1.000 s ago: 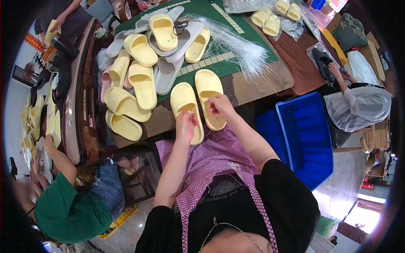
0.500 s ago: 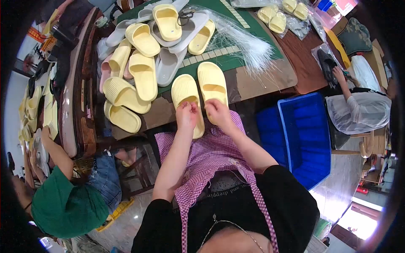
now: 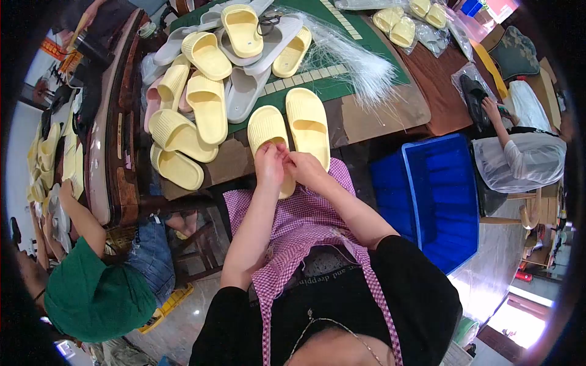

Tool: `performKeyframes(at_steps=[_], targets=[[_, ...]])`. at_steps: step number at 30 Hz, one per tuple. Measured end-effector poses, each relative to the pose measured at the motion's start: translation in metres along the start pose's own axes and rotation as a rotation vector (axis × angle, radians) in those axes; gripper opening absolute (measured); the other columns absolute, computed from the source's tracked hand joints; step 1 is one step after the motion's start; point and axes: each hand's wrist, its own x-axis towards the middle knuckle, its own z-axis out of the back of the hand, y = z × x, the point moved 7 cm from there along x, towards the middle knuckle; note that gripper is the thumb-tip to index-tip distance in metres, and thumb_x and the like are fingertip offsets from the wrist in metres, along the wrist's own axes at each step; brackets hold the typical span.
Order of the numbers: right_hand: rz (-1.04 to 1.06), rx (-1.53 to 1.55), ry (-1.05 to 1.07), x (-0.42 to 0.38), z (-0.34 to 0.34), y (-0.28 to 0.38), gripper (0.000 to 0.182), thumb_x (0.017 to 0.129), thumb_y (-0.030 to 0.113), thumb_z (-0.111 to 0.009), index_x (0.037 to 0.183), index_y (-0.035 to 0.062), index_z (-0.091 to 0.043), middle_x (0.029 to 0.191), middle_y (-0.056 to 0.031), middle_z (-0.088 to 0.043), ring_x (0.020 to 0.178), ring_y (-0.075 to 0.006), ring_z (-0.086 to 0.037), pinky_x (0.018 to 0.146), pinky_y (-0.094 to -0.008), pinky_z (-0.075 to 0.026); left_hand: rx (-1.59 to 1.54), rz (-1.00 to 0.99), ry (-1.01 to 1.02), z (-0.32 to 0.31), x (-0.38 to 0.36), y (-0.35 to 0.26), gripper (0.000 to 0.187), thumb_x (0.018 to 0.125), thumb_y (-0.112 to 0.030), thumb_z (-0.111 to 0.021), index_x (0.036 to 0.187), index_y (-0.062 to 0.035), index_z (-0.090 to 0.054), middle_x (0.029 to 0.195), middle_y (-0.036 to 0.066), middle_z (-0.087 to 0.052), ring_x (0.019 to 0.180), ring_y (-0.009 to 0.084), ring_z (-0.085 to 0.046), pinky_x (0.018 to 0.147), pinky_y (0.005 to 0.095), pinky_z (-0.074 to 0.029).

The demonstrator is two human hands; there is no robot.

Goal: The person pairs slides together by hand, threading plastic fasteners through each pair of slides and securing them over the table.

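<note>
Two yellow slippers lie side by side at the table's near edge, toes pointing away. Over the left slipper [image 3: 267,124] my left hand [image 3: 270,163] is closed in a pinch, and what it pinches is too small to name. My right hand [image 3: 305,171] meets it there, its fingers pinched together at the left hand's fingertips. Nothing touches the strap of the right slipper [image 3: 307,116]. A pile of yellow slippers [image 3: 206,110] and grey slippers [image 3: 244,97] sits to the left and behind.
Thin clear strands [image 3: 372,76] lie on the green mat [image 3: 397,64]. A blue bin [image 3: 442,201] stands right of the table. A person in green [image 3: 97,293] works at left, and another person's hand [image 3: 490,110] touches a dark shoe [image 3: 473,94] at right.
My right hand has moved left from the right slipper to join my left hand over the left slipper. The two slippers have shifted very slightly.
</note>
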Motion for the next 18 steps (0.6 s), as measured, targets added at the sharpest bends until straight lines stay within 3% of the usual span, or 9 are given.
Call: performKeyframes(at_steps=[5,7,14,16,18], targets=[[0.067,0.003,-0.115,0.016,0.012,0.0,0.018,0.078,0.016,-0.052,0.08,0.0001,-0.059,0.079,-0.0197,-0.061,0.077,-0.0354,-0.059,0.07,-0.0425,-0.046,0.287,-0.099,-0.018,0.005,-0.016,-0.006,0.012,0.087,-0.009,-0.05,0.095,0.0,-0.052,0.082,0.006,-0.055,0.074,0.0129,-0.054,0.064,0.0251,-0.046],[0.103,-0.004,-0.141,0.018,0.016,0.006,0.017,0.078,0.016,-0.051,0.079,0.0002,-0.058,0.078,-0.0199,-0.06,0.076,-0.0354,-0.059,0.069,-0.0426,-0.047,0.616,-0.273,0.015,0.0,-0.017,-0.015,0.014,0.086,-0.01,-0.052,0.09,0.0017,-0.057,0.078,0.004,-0.057,0.068,0.0089,-0.053,0.061,0.0218,-0.044],[0.11,-0.125,-0.12,0.029,0.005,0.011,0.015,0.077,0.014,-0.052,0.077,-0.0001,-0.058,0.076,-0.0195,-0.06,0.075,-0.0341,-0.059,0.068,-0.0422,-0.047,0.774,-0.139,-0.024,0.001,-0.006,-0.022,0.018,0.086,-0.012,-0.051,0.085,0.0043,-0.06,0.072,0.004,-0.059,0.06,0.0093,-0.053,0.054,0.0222,-0.043],[0.155,-0.097,-0.136,0.028,0.006,0.012,0.015,0.077,0.014,-0.052,0.077,0.0002,-0.058,0.077,-0.0189,-0.06,0.074,-0.0341,-0.059,0.068,-0.042,-0.048,0.786,-0.177,-0.056,-0.003,-0.001,-0.027,0.022,0.087,-0.013,-0.049,0.077,0.0037,-0.059,0.068,0.005,-0.058,0.045,0.0109,-0.049,0.039,0.0246,-0.038],[0.2,-0.072,-0.151,0.023,0.011,0.015,0.015,0.077,0.014,-0.052,0.077,0.0004,-0.058,0.077,-0.0184,-0.06,0.074,-0.0341,-0.059,0.068,-0.0419,-0.048,0.749,-0.201,-0.068,-0.008,0.001,-0.026,0.022,0.087,-0.013,-0.047,0.076,0.0031,-0.057,0.066,0.006,-0.057,0.042,0.0112,-0.047,0.036,0.025,-0.036]])
